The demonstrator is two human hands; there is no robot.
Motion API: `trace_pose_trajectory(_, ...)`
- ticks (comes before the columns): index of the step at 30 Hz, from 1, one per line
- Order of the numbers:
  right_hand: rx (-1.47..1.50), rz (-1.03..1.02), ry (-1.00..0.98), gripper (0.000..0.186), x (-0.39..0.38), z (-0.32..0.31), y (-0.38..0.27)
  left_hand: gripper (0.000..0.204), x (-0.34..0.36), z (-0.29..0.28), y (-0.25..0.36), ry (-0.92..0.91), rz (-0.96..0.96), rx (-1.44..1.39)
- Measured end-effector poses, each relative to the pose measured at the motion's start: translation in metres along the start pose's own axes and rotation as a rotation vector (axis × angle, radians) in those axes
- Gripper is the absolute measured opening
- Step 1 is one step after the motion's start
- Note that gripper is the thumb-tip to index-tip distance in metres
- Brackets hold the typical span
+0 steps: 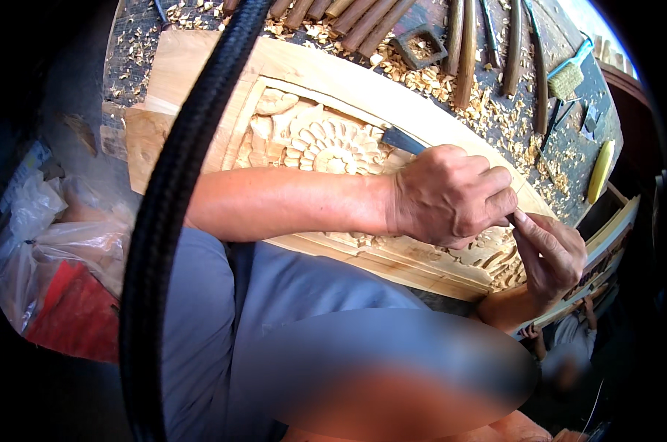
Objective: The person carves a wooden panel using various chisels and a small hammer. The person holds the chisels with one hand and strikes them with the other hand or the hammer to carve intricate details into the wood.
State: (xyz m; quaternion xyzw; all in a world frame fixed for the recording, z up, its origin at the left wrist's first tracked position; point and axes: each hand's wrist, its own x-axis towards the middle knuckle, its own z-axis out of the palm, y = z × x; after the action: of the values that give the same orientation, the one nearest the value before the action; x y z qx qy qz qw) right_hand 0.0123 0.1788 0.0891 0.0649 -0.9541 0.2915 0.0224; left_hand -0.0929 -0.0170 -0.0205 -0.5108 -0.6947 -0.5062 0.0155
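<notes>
A pale wooden panel (230, 136) carved with a flower (333, 147) and leafy relief lies before me. My left hand (455, 195) is closed in a fist around a carving chisel (403, 140) above the panel's right half. The chisel's dark flat end sticks out toward the upper left, over the carving. Just right of the fist, my right hand (551, 250) pinches the other, thin end between thumb and fingers. Most of the chisel's length is hidden inside the left fist. My left forearm crosses the panel and covers part of its lower carving.
Several wooden-handled tools (466, 55) lie along the dark bench's far side among wood shavings (496, 121). Near them are a square dark block (420, 46), a brush (567, 77) and a yellow curved object (601, 172). Plastic bags (75, 236) sit left. Another person (569, 342) is lower right.
</notes>
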Motion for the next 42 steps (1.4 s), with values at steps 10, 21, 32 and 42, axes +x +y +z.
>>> trace_pose_trajectory(10,0.037,-0.018,-0.026,0.038,-0.004,-0.009,-0.007,0.033,-0.004,0.011,0.0,0.005,0.124,0.01)
trace_pose_trajectory(21,0.022,-0.012,-0.075,0.032,-0.009,-0.023,-0.008,0.06,-0.002,0.018,-0.002,0.031,0.262,-0.044)
trace_pose_trajectory(32,0.001,0.018,-0.036,0.031,-0.005,-0.014,-0.004,0.061,0.0,0.019,0.002,0.018,0.155,0.004)
trace_pose_trajectory(42,-0.002,-0.047,0.019,0.033,-0.001,-0.006,-0.001,0.06,0.001,0.016,0.003,0.069,0.102,-0.007)
